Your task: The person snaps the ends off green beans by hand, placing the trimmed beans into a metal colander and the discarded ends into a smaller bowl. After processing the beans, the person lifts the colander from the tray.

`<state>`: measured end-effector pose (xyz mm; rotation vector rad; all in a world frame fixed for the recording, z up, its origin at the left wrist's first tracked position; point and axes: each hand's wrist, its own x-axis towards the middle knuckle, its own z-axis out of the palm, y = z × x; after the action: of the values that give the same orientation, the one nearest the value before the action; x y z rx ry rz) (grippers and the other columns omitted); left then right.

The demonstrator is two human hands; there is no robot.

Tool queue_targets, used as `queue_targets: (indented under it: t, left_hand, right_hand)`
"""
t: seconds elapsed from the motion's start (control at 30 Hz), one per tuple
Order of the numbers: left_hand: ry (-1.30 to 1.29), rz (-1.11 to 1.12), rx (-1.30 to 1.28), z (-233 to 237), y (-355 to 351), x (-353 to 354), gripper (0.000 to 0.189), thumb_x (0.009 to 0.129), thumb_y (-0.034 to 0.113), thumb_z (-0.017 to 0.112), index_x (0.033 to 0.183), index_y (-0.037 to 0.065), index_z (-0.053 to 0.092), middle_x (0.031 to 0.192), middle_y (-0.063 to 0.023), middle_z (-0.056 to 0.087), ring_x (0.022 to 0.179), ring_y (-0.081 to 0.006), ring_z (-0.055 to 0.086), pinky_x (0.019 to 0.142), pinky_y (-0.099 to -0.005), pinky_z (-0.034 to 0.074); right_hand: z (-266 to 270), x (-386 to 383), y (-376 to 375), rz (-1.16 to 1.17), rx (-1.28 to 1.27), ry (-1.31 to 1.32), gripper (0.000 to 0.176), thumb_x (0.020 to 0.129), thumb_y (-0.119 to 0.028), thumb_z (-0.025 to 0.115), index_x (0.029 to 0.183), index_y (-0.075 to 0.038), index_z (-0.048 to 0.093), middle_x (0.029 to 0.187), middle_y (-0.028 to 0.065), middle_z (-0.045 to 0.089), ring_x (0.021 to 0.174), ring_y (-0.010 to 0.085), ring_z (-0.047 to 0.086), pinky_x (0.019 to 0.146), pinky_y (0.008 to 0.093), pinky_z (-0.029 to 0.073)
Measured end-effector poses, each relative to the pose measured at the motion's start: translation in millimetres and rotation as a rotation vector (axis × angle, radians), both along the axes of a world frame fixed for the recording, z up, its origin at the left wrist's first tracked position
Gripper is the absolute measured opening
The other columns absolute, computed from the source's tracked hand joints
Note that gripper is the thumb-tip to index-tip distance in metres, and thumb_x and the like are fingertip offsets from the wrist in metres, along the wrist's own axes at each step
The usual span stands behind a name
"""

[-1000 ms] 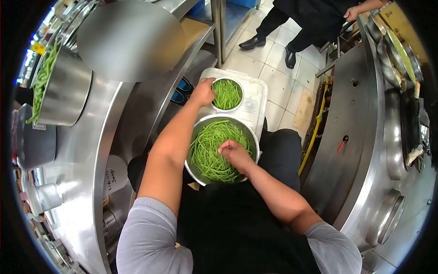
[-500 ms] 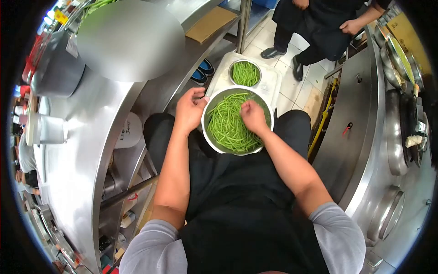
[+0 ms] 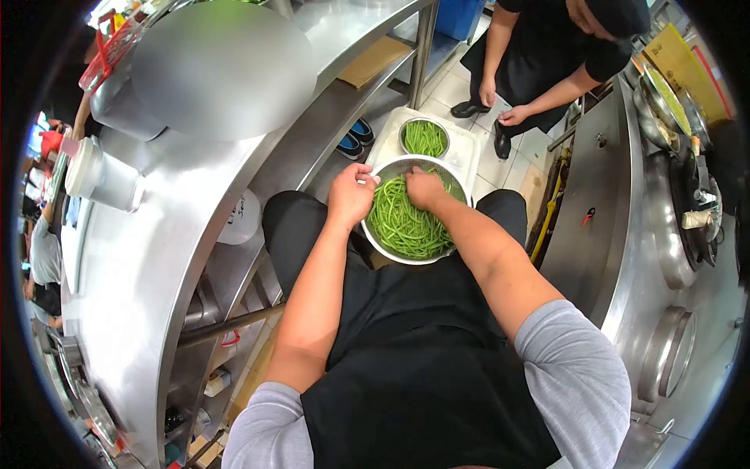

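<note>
The left hand was clenched at the rim of the bowl; what it gripped could not be told. The right hand pinched beans inside the bowl, which rested on the lap.

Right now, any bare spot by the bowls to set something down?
Free: the white lid right of the small bowl; the steel counter beside the white container. Crowded: the large bowl, left hand and right hand both at its far rim among the beans.
</note>
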<state>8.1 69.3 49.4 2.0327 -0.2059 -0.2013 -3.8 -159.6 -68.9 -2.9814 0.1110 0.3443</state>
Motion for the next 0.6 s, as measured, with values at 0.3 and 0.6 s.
queue_targets:
  t: [0.3,0.6]
  left_hand:
    - [-0.047,-0.023,0.05,9.3,4.5,-7.3,0.029,0.088,0.019,0.077,0.111,0.002,0.074,0.099,-0.0134,0.077,0.092,-0.0264,0.074,0.085,-0.0375,0.055]
    - [-0.046,-0.185,0.062,-15.5,-12.6,-19.2,0.034,0.088,0.022,0.077,0.114,0.002,0.072,0.098,-0.0134,0.077,0.092,-0.0298,0.074,0.083,-0.0397,0.056]
  right_hand:
    - [47.5,-16.8,-12.9,0.012,0.135,-0.032,0.03,0.093,-0.015,0.062,0.119,-0.001,0.064,0.124,0.0232,0.067,0.114,0.0404,0.067,0.097,0.0516,0.054]
    - [46.5,-100.3,-7.1,-0.293,1.035,-0.367,0.017,0.098,-0.013,0.063,0.11,-0.002,0.06,0.084,0.013,0.068,0.079,0.0216,0.067,0.073,0.0343,0.05]
